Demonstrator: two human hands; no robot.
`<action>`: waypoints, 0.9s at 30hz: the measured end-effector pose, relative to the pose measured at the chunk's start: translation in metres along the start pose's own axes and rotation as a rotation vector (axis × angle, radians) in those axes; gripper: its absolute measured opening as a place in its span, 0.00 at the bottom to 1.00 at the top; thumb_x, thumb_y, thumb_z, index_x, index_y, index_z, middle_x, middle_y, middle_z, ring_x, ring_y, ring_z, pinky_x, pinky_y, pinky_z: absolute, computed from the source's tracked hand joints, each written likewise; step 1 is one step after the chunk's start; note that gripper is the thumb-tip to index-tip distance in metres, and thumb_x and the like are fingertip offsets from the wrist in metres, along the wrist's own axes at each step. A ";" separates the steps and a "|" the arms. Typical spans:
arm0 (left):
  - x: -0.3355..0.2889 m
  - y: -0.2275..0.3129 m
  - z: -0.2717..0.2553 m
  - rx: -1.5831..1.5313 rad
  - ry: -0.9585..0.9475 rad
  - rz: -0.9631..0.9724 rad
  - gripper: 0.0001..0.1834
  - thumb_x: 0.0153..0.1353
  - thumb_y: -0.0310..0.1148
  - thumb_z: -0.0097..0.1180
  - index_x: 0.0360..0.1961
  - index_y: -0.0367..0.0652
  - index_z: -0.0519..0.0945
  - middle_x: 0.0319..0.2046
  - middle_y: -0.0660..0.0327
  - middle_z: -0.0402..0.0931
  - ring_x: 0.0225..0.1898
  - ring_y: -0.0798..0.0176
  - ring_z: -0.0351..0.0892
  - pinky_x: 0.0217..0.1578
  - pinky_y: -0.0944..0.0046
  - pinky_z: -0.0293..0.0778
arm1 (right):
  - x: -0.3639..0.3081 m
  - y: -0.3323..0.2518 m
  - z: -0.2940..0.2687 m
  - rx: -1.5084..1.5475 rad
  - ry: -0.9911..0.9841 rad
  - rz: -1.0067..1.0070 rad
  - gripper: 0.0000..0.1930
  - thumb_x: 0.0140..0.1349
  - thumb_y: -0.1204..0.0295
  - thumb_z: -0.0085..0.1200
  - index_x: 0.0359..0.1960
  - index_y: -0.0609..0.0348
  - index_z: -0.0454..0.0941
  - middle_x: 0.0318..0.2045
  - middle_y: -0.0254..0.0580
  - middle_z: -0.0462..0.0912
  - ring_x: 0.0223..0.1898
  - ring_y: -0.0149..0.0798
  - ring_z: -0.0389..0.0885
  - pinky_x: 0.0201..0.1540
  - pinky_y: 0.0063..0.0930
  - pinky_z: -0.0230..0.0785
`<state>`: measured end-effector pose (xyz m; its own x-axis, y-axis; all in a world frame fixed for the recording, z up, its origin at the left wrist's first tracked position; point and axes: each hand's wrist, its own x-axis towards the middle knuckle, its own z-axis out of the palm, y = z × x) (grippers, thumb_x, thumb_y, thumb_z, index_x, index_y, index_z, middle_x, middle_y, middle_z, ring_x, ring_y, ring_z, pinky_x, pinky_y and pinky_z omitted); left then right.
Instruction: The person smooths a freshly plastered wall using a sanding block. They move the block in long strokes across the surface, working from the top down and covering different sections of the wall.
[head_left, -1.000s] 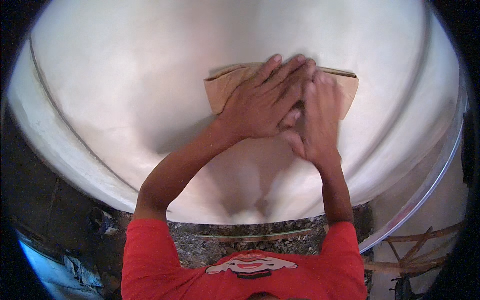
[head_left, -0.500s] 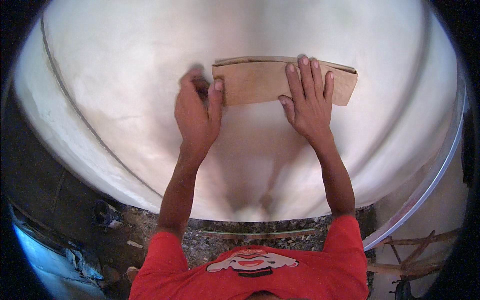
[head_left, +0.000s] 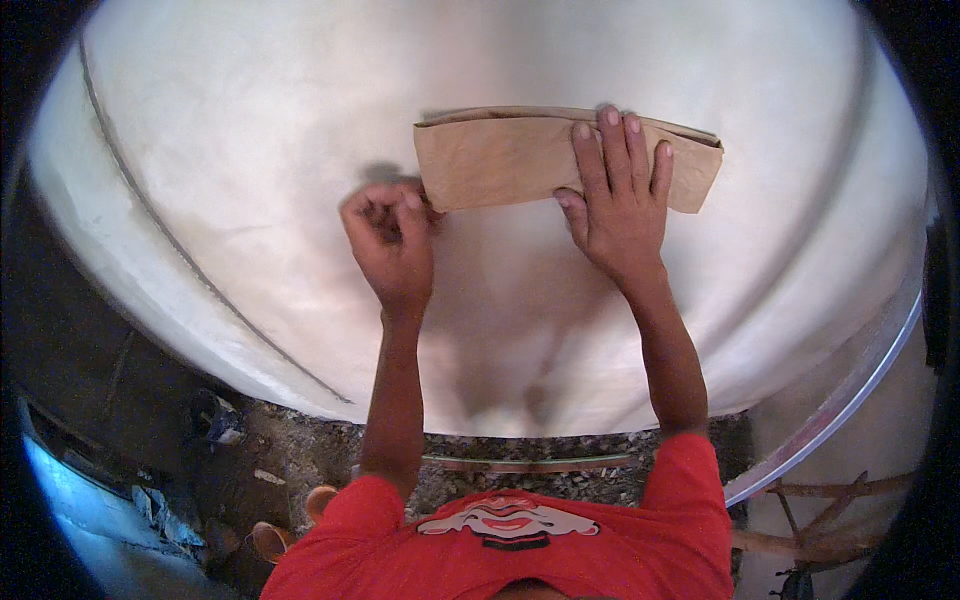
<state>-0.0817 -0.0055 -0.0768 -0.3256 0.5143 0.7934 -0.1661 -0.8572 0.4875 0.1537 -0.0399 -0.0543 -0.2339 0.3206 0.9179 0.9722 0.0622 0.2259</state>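
A folded brown paper piece [head_left: 500, 160], with layered upper edges, lies against a broad pale surface [head_left: 280, 110]. My right hand [head_left: 622, 205] rests flat on its right part, fingers stretched out and the thumb near the lower edge. At the paper's lower left corner is my left hand [head_left: 390, 235], its fingers curled in with the thumb over them. A finger of it seems to meet the corner, but blur and the curled fingers hide what, if anything, is gripped.
A dark line [head_left: 180, 250] curves down the pale surface's left side. Below its near edge lies rubble-strewn ground with a thin long strip [head_left: 530, 464]. Wooden pieces [head_left: 830, 510] stand at lower right, a bluish sheet [head_left: 85, 510] at lower left, and orange-brown rounded objects [head_left: 270, 540] beside my left sleeve.
My left hand has drawn down and curled in, from beside the paper's left edge to its lower left corner. My right hand stays flat on the paper.
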 end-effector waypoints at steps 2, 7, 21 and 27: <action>-0.015 -0.014 -0.006 0.290 -0.095 0.078 0.20 0.63 0.24 0.66 0.52 0.40 0.71 0.45 0.53 0.77 0.42 0.62 0.79 0.43 0.63 0.78 | -0.003 0.004 0.001 -0.012 0.012 -0.001 0.37 0.68 0.45 0.52 0.76 0.42 0.63 0.79 0.42 0.56 0.79 0.49 0.52 0.74 0.69 0.43; -0.018 -0.017 0.009 0.550 -0.075 0.329 0.24 0.56 0.21 0.70 0.51 0.38 0.72 0.47 0.52 0.76 0.45 0.59 0.79 0.48 0.58 0.78 | -0.003 0.004 0.006 -0.013 0.038 -0.002 0.37 0.68 0.44 0.50 0.76 0.42 0.63 0.78 0.42 0.57 0.79 0.50 0.52 0.74 0.69 0.42; -0.031 -0.014 0.028 0.134 0.074 0.055 0.11 0.74 0.26 0.53 0.52 0.33 0.68 0.42 0.51 0.78 0.35 0.65 0.82 0.37 0.64 0.82 | -0.006 0.004 0.007 -0.009 0.044 -0.002 0.37 0.68 0.42 0.48 0.75 0.44 0.65 0.77 0.43 0.59 0.78 0.50 0.55 0.73 0.69 0.44; -0.029 -0.002 0.026 0.016 0.064 -0.061 0.14 0.73 0.29 0.55 0.54 0.33 0.70 0.43 0.51 0.80 0.40 0.61 0.83 0.42 0.60 0.82 | -0.004 0.003 0.006 -0.015 0.028 0.002 0.37 0.67 0.43 0.51 0.74 0.43 0.66 0.77 0.42 0.59 0.78 0.49 0.53 0.74 0.68 0.44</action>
<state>-0.0478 -0.0178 -0.0916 -0.3745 0.5624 0.7372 -0.1727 -0.8234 0.5405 0.1578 -0.0349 -0.0589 -0.2325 0.2945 0.9269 0.9723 0.0478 0.2287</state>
